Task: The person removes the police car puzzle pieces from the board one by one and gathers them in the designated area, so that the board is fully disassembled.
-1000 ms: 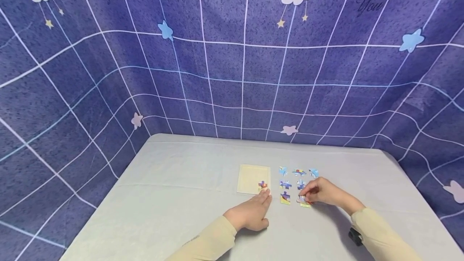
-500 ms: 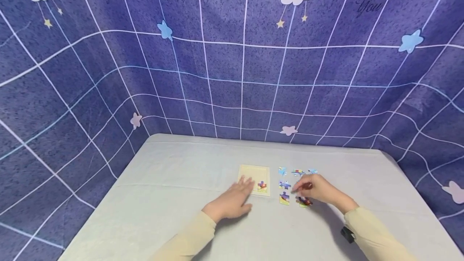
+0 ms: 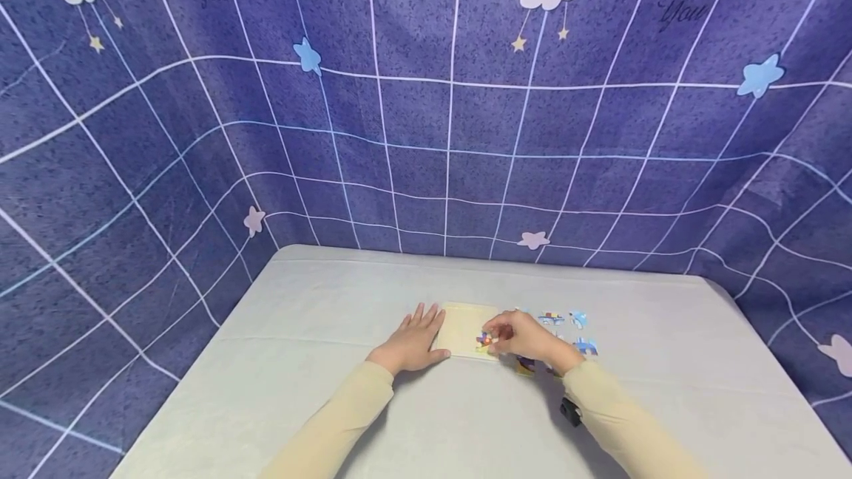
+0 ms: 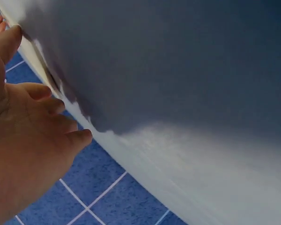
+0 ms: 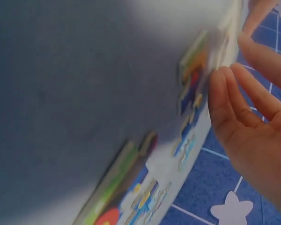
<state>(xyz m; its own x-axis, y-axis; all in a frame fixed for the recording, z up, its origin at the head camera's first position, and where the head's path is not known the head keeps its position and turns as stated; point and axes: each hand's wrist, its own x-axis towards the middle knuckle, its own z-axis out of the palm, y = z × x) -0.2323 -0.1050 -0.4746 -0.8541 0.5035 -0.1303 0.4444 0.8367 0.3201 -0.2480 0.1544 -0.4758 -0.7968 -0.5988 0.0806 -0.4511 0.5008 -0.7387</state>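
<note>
A shallow cream wooden puzzle tray lies on the table with a colourful jigsaw piece in its lower right corner. My left hand is spread with straight fingers along the tray's left edge. Bent over the right side of the tray, my right hand has its thumb and fingertips close around the corner piece. In the right wrist view the thumb stands apart from the fingers of the right hand; I cannot tell whether a piece is between them.
Several loose jigsaw pieces lie right of the tray, among them a top middle piece, a top right piece and a blue piece. My right hand and forearm partly cover others. A starry blue curtain surrounds the pale table.
My right hand has moved left from the loose pieces to the tray's right side. My left hand has shifted left, from the corner piece to the tray's left edge.
</note>
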